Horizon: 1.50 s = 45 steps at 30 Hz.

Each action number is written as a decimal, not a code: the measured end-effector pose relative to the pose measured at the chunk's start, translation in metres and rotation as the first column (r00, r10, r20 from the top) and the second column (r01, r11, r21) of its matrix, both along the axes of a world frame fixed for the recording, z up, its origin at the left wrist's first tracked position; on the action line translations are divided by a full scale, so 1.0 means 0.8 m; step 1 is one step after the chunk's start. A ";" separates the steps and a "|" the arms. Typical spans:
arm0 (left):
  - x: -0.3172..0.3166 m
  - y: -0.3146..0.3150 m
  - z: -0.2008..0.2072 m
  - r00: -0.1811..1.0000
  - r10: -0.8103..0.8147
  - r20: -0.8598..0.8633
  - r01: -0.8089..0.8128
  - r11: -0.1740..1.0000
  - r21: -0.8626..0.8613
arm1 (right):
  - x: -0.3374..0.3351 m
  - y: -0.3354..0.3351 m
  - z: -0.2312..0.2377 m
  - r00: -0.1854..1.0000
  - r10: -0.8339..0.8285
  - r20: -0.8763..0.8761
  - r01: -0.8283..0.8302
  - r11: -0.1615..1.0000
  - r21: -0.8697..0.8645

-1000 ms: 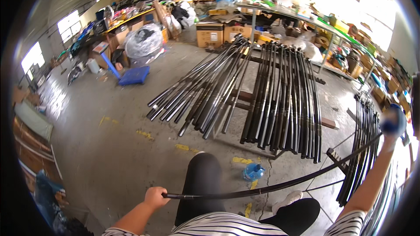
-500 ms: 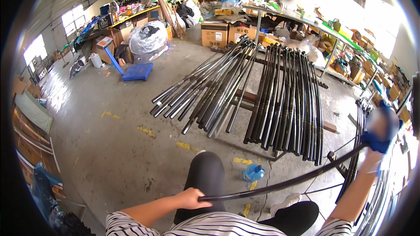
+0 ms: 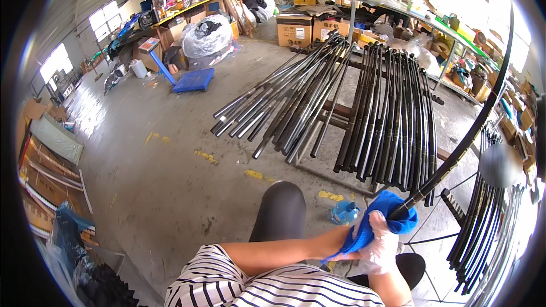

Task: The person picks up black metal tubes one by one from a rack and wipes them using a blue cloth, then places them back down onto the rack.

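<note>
A long black pole slants from my lap toward the upper right, and its wide-angle image looks curved. Around its lower end a blue cloth is bunched. My right hand, in a thin whitish glove, is closed on the cloth against the pole. Bare and reaching across my lap, my left hand meets the cloth from the left; its fingers are hidden behind the cloth, so its grip cannot be seen.
Many black poles lie on a low metal rack ahead. More poles lean at the right. A blue-tinted bottle stands on the floor by my knee. Farther off are a blue platform scale and cardboard boxes.
My right hand with the blue cloth has come from the far right down to my lap, beside my left hand. The pole now points up to the right; the view has shifted slightly.
</note>
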<state>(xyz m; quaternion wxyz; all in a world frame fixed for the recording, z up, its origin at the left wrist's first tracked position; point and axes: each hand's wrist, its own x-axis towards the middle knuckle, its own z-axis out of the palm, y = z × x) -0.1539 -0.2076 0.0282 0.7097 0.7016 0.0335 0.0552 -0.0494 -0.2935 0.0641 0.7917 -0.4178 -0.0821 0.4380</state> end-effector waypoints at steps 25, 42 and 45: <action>0.058 0.031 0.038 0.918 0.265 0.296 -0.365 0.855 0.367 | 0.011 -0.005 -0.022 0.847 0.369 0.382 -0.269 0.918 -0.291; 0.223 0.196 0.040 0.722 0.665 0.193 -0.448 0.236 0.862 | 0.119 -0.008 -0.165 0.569 0.614 0.547 -0.441 0.789 -0.428; 0.257 0.197 0.016 0.770 0.610 0.185 -0.401 0.238 0.884 | 0.120 -0.002 -0.181 0.539 0.628 0.560 -0.476 0.777 -0.412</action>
